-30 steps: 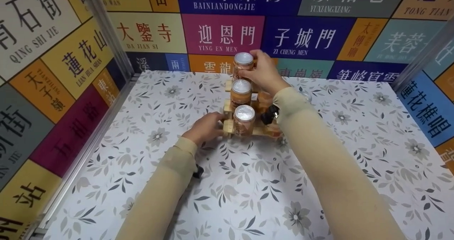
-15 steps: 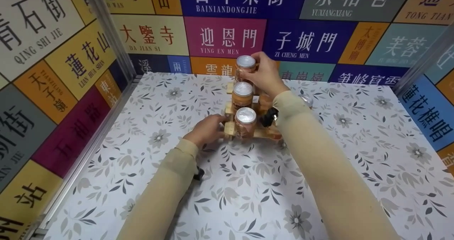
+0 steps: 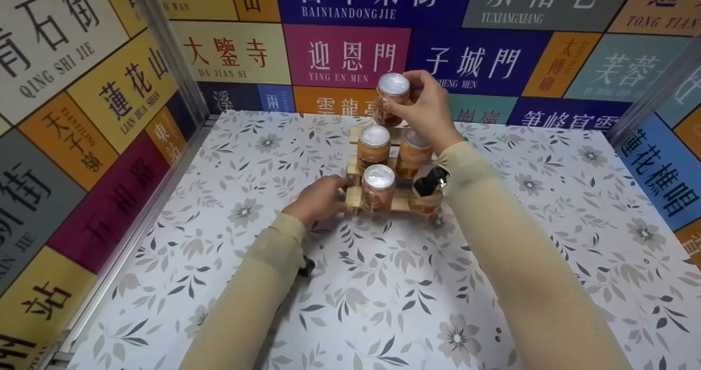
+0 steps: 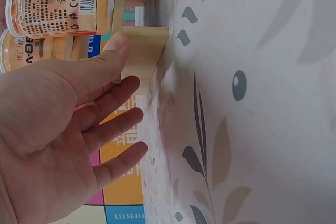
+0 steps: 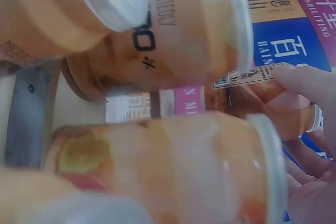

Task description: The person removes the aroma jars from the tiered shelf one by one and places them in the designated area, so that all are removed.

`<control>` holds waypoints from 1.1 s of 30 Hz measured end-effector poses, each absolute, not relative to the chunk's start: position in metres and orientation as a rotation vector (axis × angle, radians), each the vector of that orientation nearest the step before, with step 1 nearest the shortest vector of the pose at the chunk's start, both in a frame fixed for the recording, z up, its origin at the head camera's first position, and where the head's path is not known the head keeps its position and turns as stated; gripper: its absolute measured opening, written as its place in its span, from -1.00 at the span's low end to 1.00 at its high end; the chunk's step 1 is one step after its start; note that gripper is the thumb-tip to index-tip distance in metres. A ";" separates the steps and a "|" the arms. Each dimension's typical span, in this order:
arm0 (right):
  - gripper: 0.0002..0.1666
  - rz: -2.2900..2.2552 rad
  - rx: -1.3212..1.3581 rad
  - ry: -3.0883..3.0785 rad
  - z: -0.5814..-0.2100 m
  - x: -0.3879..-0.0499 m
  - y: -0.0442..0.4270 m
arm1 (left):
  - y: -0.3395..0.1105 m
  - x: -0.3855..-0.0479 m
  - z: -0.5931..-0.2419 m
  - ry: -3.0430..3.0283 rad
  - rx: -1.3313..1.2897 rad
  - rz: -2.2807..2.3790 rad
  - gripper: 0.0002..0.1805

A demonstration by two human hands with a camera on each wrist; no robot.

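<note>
A stepped wooden rack point(image 3: 354, 197) stands on the table in the head view. Clear cans with silvery lids are on its steps: a front left can point(image 3: 378, 190), a middle left can point(image 3: 374, 146), a middle right can point(image 3: 412, 157) and a front right can point(image 3: 427, 201), partly hidden by the wrist camera. Above the back step, my right hand point(image 3: 431, 107) grips another can point(image 3: 391, 106) between thumb and fingers, tilted slightly. At the rack's left side, my left hand point(image 3: 320, 197) touches the wood with its thumb; the left wrist view point(image 4: 58, 114) shows the other fingers loosely extended.
A floral-patterned cover point(image 3: 383, 304) lies over the table. Behind it rises a wall panel point(image 3: 350, 55) of coloured street-name blocks, close beyond the rack. Side panels stand left and right, with a metal post point(image 3: 181, 58) at the left corner.
My right hand has lifted the can off the rack's back left and shifted it right. The cans on the rack's right side show more. My left hand stays where it was.
</note>
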State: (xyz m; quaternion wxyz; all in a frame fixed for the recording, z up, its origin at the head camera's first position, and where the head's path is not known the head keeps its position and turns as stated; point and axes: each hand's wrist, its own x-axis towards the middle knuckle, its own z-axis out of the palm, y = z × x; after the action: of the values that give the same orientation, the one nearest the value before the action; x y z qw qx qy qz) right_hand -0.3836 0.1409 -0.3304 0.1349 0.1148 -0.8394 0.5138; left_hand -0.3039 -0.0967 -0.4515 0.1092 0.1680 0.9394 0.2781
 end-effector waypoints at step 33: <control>-0.17 1.345 0.049 -2.332 -0.336 -0.339 0.271 | -0.096 -0.302 -0.452 2.752 0.492 0.834 -0.27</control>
State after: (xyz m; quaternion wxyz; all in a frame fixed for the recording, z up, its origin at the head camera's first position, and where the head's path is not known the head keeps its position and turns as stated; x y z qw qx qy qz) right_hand -0.3394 0.2711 -0.3360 0.2226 0.0179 -0.8444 0.4869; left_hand -0.3021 -0.0962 -0.4523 0.1118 0.1677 0.9374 0.2840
